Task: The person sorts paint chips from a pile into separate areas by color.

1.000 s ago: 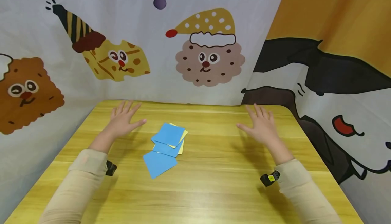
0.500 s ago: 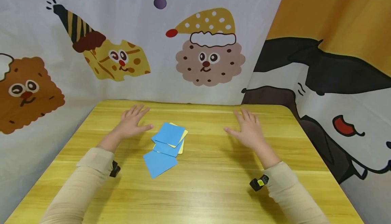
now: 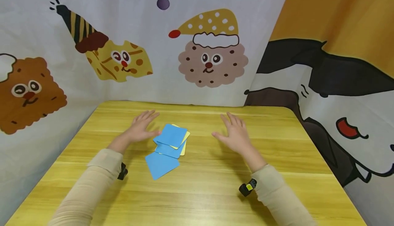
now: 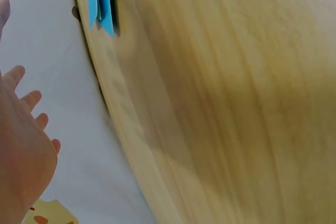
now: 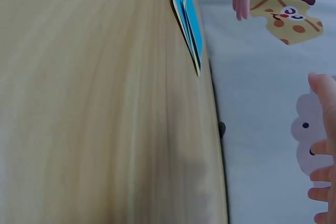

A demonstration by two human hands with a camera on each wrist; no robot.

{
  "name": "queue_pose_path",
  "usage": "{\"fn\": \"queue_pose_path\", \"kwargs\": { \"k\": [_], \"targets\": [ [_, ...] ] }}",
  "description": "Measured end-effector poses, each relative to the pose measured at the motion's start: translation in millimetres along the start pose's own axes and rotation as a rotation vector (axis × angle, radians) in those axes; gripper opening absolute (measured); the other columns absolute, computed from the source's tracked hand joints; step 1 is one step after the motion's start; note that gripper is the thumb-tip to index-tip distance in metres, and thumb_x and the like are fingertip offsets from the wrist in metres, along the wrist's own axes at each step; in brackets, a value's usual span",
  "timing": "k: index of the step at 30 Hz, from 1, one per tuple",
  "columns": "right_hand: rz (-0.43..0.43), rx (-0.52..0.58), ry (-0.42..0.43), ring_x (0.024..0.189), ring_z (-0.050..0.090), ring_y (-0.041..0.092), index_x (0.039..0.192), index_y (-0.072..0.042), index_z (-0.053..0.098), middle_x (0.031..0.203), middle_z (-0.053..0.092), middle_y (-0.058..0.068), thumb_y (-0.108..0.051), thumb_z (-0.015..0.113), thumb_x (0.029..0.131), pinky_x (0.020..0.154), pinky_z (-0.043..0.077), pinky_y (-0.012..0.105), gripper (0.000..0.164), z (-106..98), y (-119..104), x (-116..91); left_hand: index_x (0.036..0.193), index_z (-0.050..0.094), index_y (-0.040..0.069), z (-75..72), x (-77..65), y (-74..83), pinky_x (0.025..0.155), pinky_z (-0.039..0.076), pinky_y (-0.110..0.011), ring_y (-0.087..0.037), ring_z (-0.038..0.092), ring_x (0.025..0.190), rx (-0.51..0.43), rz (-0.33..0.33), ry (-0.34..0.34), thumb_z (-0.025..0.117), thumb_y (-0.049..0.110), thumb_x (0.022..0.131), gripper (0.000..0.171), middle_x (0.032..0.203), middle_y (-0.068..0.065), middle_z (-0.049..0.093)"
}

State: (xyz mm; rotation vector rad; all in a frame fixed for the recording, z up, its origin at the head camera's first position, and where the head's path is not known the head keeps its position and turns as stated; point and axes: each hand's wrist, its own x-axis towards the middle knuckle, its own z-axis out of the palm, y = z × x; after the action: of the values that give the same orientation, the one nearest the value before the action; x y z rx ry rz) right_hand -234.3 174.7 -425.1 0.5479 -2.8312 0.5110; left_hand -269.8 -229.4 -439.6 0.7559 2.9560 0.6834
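A loose, overlapping pile of blue cards (image 3: 171,135) and yellow cards (image 3: 183,149) lies on the wooden table (image 3: 203,191), a little left of its middle. The nearest blue card (image 3: 161,165) sticks out toward the front. Just left of the pile, my left hand (image 3: 140,129) hovers over the table with fingers spread, its thumb close to the top card; whether they touch I cannot tell. To the right of the pile, my right hand (image 3: 236,134) is also raised, fingers spread, holding nothing. In the right wrist view the cards (image 5: 193,30) appear edge-on.
A white curtain (image 3: 129,92) printed with cartoon figures hangs behind the table's far edge and along its left side. A large cartoon animal print (image 3: 344,116) fills the right side. A small black camera sits on each wrist, such as the right one (image 3: 247,187).
Both hands have moved inward, the left to the right and the right to the left, so each is nearer the cards. The cards have stayed where they were.
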Motion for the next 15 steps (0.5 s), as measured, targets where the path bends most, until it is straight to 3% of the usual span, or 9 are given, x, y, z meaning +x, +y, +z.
{"fn": "queue_pose_path", "kwargs": {
  "k": [10, 15],
  "targets": [
    [-0.018, 0.053, 0.001, 0.134, 0.027, 0.041, 0.148, -0.011, 0.037, 0.15, 0.029, 0.019, -0.06, 0.058, 0.087, 0.108, 0.015, 0.058, 0.081, 25, -20, 7, 0.152, 0.027, 0.012, 10.9, 6.6, -1.3, 0.106, 0.004, -0.065, -0.04, 0.011, 0.14, -0.028, 0.002, 0.037, 0.066, 0.047, 0.086, 0.084, 0.155, -0.014, 0.02],
    [-0.015, 0.107, -0.017, 0.135, 0.027, 0.04, 0.147, -0.01, 0.038, 0.15, 0.03, 0.018, -0.059, 0.059, 0.087, 0.108, 0.015, 0.058, 0.08, 40, -31, 11, 0.151, 0.029, 0.011, 15.9, 9.3, 2.2, 0.106, 0.005, -0.063, -0.039, 0.014, 0.139, -0.085, 0.0, 0.039, 0.068, 0.051, 0.084, 0.087, 0.154, -0.013, 0.023]
  ]
}}
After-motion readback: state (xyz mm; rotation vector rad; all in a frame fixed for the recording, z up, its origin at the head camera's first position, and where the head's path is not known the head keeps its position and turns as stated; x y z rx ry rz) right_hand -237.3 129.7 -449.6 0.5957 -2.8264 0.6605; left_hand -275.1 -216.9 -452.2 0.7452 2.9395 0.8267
